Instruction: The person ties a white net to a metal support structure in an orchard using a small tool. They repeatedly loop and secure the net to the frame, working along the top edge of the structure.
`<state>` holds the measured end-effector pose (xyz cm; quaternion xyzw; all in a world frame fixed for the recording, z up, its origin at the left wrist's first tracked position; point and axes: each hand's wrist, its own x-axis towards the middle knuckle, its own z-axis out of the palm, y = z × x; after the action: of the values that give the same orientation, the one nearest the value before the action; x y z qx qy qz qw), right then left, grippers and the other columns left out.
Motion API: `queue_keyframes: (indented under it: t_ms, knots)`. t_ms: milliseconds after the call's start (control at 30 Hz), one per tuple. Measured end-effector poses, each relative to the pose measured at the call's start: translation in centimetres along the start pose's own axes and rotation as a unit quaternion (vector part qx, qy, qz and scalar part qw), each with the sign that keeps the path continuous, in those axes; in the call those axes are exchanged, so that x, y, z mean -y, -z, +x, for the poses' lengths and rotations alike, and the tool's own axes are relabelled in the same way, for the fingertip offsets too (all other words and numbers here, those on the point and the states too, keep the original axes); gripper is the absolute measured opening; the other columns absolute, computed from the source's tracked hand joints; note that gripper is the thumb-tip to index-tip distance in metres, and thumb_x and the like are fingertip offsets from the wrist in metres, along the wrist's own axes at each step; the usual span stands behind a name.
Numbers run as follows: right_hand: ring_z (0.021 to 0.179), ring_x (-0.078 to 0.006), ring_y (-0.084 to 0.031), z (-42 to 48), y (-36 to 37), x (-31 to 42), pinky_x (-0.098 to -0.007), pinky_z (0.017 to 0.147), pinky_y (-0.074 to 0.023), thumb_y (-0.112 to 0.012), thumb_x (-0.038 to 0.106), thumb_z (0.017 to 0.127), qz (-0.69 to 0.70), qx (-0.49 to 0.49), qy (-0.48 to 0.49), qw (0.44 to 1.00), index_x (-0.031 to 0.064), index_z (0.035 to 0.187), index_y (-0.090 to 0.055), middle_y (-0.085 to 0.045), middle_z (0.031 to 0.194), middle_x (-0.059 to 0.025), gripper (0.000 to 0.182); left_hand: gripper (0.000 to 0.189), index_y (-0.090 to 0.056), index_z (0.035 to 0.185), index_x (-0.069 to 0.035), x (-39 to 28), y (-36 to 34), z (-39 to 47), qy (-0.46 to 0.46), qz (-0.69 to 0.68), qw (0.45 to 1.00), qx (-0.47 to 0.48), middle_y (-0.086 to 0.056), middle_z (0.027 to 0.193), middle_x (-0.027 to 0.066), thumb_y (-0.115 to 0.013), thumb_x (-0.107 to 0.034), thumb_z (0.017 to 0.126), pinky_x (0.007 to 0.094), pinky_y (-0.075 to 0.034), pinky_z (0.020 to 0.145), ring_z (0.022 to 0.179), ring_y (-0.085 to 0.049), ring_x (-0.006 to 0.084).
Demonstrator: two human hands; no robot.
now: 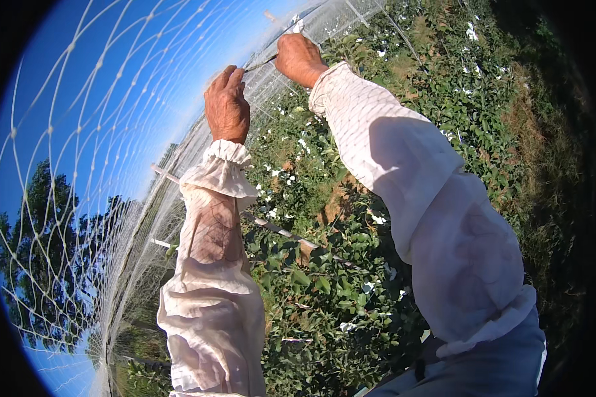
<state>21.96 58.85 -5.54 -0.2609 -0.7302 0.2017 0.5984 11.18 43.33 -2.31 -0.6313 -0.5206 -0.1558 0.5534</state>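
Both my hands are raised at the top of the view, in thin white sleeves. My left hand [227, 105] has its fingertips closed on one end of a short dark cord [261, 64]. My right hand [299, 58], in a fist, grips the same cord a little higher and to the right. The cord runs between them along the bunched edge of a white mesh net [99, 64]. Whether the cord is tied round a wire there cannot be told. A small white scrap [296, 23] shows just beyond my right hand.
Below stand leafy trees [337, 278] with many white pieces among the leaves. A pale pole [278, 229] crosses under my left forearm. Gathered netting [139, 223] runs down the left side. Dry grass [531, 129] lies at the right, and tall trees [39, 248] rise behind the net.
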Motion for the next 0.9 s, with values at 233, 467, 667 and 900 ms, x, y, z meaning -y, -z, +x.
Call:
queue_keyframes:
  t_ms: [233,467,667,900]
  knots:
    - [0.069,-0.0254,-0.067,0.0,0.1,-0.1,-0.0395,0.068,-0.056,-0.066,0.008,0.084,0.021,0.015,0.004,1.0,-0.0007,0.075,-0.068,-0.066,0.076,-0.0185,0.013,0.026,-0.07,0.109,-0.006,2.2,-1.2,0.2,0.091,-0.033,0.993,0.072,-0.068,0.106,0.0171,-0.059,-0.005,0.086,0.044,-0.05,0.085,0.098,-0.064,0.0374]
    - [0.068,-0.0128,-0.064,0.2,0.3,-3.6,-0.0328,0.066,-0.0521,-0.07,0.014,0.085,0.279,0.111,-0.03,0.953,0.0016,0.085,-0.073,-0.069,0.071,-0.0049,0.013,0.046,-0.069,0.114,-0.011,2.4,-2.9,1.3,0.15,-0.101,0.977,0.111,-0.07,0.101,0.0158,-0.052,0.005,0.075,0.0454,-0.051,0.079,0.092,-0.066,0.0352]
    - [0.061,-0.0123,-0.063,1.4,-0.6,-4.6,-0.029,0.06,-0.0524,-0.07,0.005,0.084,0.311,0.083,-0.078,0.944,0.002,0.094,-0.073,-0.069,0.072,-0.0057,0.011,0.066,-0.064,0.125,-0.028,1.5,-2.4,1.2,0.034,0.004,0.982,0.188,-0.066,0.102,0.0076,-0.048,0.011,0.075,0.0445,-0.051,0.08,0.085,-0.064,0.0339]
    - [0.053,-0.0082,-0.057,2.4,-0.9,-2.8,-0.0211,0.039,-0.0406,-0.067,0.001,0.084,0.366,0.043,-0.178,0.912,-0.0035,0.087,-0.068,-0.066,0.067,-0.0106,0.006,0.064,-0.065,0.125,-0.03,1.2,-2.5,1.0,0.07,-0.03,0.974,0.214,-0.063,0.105,0.0056,-0.045,0.009,0.078,0.0435,-0.05,0.078,0.087,-0.063,0.0326]
